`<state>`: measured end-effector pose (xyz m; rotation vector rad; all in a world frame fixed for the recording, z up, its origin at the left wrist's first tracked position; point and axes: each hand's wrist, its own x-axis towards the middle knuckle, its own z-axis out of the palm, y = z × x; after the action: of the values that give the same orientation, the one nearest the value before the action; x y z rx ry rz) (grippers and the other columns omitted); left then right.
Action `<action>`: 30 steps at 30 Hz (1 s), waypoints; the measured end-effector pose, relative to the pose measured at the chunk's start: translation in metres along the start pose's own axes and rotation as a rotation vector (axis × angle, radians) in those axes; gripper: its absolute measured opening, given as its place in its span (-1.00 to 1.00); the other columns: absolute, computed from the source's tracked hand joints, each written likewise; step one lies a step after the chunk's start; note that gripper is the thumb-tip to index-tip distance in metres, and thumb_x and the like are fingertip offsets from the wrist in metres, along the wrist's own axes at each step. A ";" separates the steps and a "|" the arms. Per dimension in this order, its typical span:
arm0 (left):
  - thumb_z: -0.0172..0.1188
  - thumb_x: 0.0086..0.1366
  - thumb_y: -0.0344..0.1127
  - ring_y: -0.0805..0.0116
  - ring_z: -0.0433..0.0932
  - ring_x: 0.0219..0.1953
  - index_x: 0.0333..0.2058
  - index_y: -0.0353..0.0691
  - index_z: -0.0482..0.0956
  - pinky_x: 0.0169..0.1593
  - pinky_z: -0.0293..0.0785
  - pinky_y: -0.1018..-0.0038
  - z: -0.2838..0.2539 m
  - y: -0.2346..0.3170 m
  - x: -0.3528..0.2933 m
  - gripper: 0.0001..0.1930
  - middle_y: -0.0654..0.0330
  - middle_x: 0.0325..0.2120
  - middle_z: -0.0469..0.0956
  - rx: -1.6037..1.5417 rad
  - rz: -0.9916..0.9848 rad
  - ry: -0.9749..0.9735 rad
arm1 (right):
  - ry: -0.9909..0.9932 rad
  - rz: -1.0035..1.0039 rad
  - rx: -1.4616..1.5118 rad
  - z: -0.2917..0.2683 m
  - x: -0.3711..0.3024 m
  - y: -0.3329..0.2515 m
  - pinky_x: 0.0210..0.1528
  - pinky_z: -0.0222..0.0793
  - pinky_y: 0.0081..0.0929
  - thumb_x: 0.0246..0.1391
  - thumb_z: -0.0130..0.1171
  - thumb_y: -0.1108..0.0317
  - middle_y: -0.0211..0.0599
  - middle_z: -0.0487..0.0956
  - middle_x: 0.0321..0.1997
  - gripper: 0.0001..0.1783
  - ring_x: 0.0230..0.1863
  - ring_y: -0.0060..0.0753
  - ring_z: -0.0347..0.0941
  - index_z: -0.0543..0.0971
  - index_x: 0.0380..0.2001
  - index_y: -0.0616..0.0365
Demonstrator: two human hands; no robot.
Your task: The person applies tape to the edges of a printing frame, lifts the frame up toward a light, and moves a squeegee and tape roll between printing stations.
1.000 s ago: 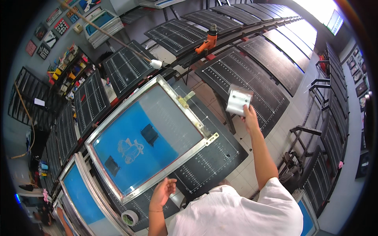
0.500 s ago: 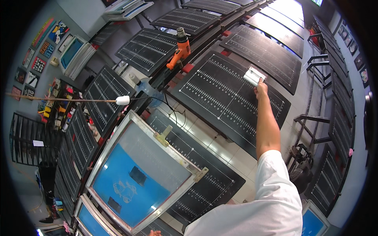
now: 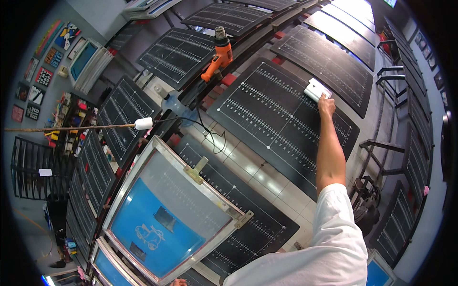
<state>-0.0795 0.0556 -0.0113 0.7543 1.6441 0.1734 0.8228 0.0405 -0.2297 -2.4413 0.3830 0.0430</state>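
Note:
My right hand (image 3: pixel 326 105), its arm stretched far forward in a white sleeve, is closed on a small white flat-sided tool (image 3: pixel 316 89) whose exact kind I cannot make out. The tool sits at the far right edge of a black printing board (image 3: pixel 267 112) marked with white rulers and dots. Only the fingertips of my left hand (image 3: pixel 178 282) show at the lower edge, next to the silver frame of a printing screen (image 3: pixel 191 226). That screen has a blue coated area with a scooter outline, and it is tilted over another black board (image 3: pixel 265 224).
An orange heat gun (image 3: pixel 219 59) stands upright on the rail between the board rows. A clear water bottle (image 3: pixel 179 107) sits below it. A white plug-like piece (image 3: pixel 143 124) hangs on a cord at left. Further screens (image 3: pixel 86 66) lean by the wall.
The view has shifted slightly. My right hand and the white tool have moved a little to the right and away, and the tool has turned somewhat. My left fingertips have moved slightly left.

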 end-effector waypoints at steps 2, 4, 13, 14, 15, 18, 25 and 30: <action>0.00 0.46 -0.09 0.49 0.49 -0.46 -0.14 -0.26 0.56 -0.38 0.42 0.58 0.002 0.000 -0.005 -0.67 0.26 -0.48 0.54 0.035 0.003 0.026 | 0.000 -0.023 -0.098 -0.015 -0.020 -0.011 0.15 0.38 -0.11 0.16 -0.02 -0.29 0.20 0.57 0.00 -0.20 0.12 0.13 0.49 0.55 -0.05 0.38; 0.02 0.46 -0.08 0.50 0.49 -0.47 -0.17 -0.24 0.57 -0.40 0.40 0.58 0.003 0.000 -0.006 -0.67 0.27 -0.48 0.53 0.060 0.002 0.056 | -0.052 -0.024 -0.177 -0.040 -0.038 -0.022 0.18 0.36 -0.08 0.16 -0.04 -0.32 0.19 0.52 0.10 -0.15 0.18 0.12 0.44 0.48 0.06 0.36; 0.02 0.45 -0.06 0.50 0.48 -0.48 -0.20 -0.23 0.56 -0.41 0.41 0.58 0.009 -0.003 0.001 -0.67 0.30 -0.49 0.52 0.045 0.010 0.061 | 0.010 -0.093 -0.300 -0.047 -0.035 -0.015 0.08 0.45 -0.08 0.12 0.04 -0.31 0.11 0.57 0.03 -0.15 0.10 0.08 0.51 0.37 0.10 0.32; 0.03 0.45 -0.06 0.50 0.48 -0.48 -0.20 -0.23 0.56 -0.40 0.42 0.58 0.013 0.004 -0.002 -0.67 0.30 -0.49 0.52 0.077 -0.010 0.075 | 0.019 -0.099 -0.298 -0.052 -0.037 -0.017 0.07 0.45 -0.08 0.13 0.05 -0.30 0.11 0.58 0.02 -0.18 0.09 0.09 0.52 0.38 0.09 0.30; 0.03 0.45 -0.06 0.50 0.48 -0.48 -0.21 -0.23 0.56 -0.40 0.42 0.58 0.019 0.012 -0.007 -0.67 0.30 -0.50 0.51 0.105 -0.033 0.092 | 0.018 -0.118 -0.300 -0.055 -0.042 -0.022 0.06 0.46 -0.07 0.13 0.05 -0.29 0.11 0.57 0.03 -0.20 0.08 0.09 0.52 0.38 0.07 0.28; 0.04 0.45 -0.07 0.51 0.47 -0.48 -0.21 -0.24 0.55 -0.39 0.42 0.58 0.015 0.006 -0.003 -0.68 0.30 -0.50 0.50 0.077 -0.016 0.097 | 0.051 -0.183 -0.312 -0.060 -0.049 -0.028 0.05 0.46 -0.05 0.14 0.07 -0.25 0.09 0.54 0.07 -0.27 0.08 0.06 0.51 0.39 0.06 0.21; 0.05 0.45 -0.10 0.52 0.47 -0.47 -0.22 -0.24 0.55 -0.39 0.41 0.58 0.015 0.005 0.008 -0.70 0.30 -0.50 0.51 0.035 -0.003 0.092 | 0.069 -0.557 -0.374 -0.049 -0.034 -0.025 0.13 0.40 -0.16 0.10 0.16 -0.19 -0.28 0.50 0.18 -0.40 0.20 -0.10 0.40 0.51 0.10 -0.10; 0.04 0.45 -0.09 0.52 0.47 -0.49 -0.24 -0.24 0.55 -0.40 0.41 0.58 0.016 0.005 0.005 -0.69 0.30 -0.52 0.50 0.053 0.009 0.102 | -0.053 -0.704 -0.411 -0.059 -0.057 -0.039 0.09 0.46 -0.11 -0.01 0.33 0.09 -0.29 0.58 0.08 -0.48 0.12 -0.05 0.48 0.54 0.05 -0.05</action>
<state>-0.0626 0.0576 -0.0161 0.8044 1.7481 0.1785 0.7756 0.0476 -0.1529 -2.8312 -0.5732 -0.1292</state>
